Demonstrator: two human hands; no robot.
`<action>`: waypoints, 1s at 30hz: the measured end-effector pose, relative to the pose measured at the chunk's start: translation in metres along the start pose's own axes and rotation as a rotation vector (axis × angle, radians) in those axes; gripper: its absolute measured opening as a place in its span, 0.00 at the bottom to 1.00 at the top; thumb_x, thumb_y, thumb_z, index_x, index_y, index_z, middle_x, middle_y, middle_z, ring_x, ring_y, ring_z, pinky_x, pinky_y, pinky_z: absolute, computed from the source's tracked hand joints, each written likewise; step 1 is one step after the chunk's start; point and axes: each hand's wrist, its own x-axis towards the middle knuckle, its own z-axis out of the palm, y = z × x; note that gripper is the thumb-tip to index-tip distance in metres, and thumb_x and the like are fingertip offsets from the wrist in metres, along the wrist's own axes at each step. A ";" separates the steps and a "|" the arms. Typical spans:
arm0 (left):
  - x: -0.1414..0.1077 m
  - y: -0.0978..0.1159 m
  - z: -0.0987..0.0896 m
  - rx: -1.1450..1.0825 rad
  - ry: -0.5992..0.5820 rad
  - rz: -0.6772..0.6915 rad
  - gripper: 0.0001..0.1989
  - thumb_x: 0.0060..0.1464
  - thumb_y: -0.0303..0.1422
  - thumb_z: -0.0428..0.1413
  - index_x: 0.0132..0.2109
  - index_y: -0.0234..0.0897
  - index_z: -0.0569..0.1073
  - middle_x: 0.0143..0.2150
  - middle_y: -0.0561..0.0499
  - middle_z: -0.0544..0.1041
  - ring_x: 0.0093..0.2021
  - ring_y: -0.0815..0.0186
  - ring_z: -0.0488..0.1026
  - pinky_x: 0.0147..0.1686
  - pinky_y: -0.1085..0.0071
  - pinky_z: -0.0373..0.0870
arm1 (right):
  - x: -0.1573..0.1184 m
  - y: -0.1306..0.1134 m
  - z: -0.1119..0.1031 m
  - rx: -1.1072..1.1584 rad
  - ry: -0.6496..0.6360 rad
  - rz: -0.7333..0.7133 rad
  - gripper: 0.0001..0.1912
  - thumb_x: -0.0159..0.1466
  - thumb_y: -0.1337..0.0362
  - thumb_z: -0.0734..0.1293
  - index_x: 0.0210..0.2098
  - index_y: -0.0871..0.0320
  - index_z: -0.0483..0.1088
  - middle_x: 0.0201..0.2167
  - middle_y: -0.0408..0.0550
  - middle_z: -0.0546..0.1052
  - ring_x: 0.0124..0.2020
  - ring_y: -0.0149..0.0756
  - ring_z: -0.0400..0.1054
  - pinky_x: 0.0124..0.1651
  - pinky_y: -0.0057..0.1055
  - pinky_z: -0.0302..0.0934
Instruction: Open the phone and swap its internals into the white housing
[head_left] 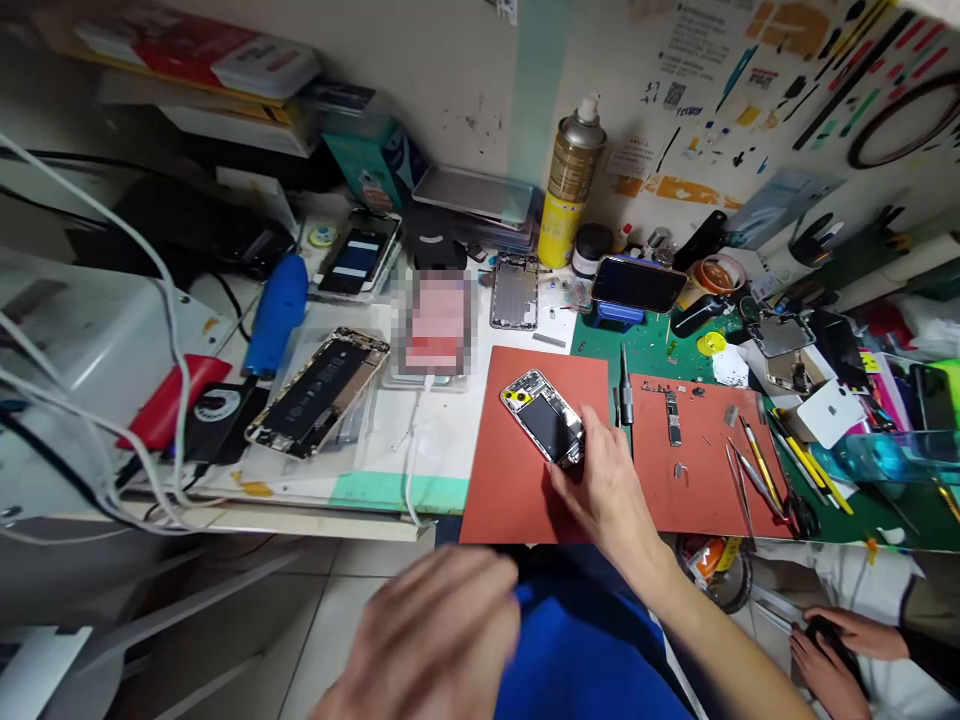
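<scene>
My right hand [604,480] grips the lower end of an opened phone [546,418], thumb on one side and fingers on the other. The phone lies tilted over the left red mat [506,480], its black battery and a yellow patch showing. Off the table's front edge, my left hand [442,635] is blurred by motion; its fingers look curled, and whether anything is in them cannot be made out. A slim circuit board [673,418] rests on the right red mat [705,505], with small parts around it.
Another opened phone [319,392] and a blurred-out phone [436,325] lie at the left. Behind stand a yellow spray can [571,180] and a propped phone [637,284]. Tweezers [761,470] lie at the right. Another person's hands [832,645] show at the lower right.
</scene>
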 end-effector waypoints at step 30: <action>0.067 0.010 0.088 -1.431 0.087 -0.845 0.35 0.69 0.57 0.53 0.68 0.36 0.74 0.61 0.37 0.83 0.55 0.44 0.84 0.59 0.47 0.80 | -0.140 0.056 -0.049 0.380 0.248 0.468 0.17 0.75 0.50 0.68 0.53 0.56 0.78 0.27 0.42 0.81 0.21 0.30 0.72 0.21 0.22 0.62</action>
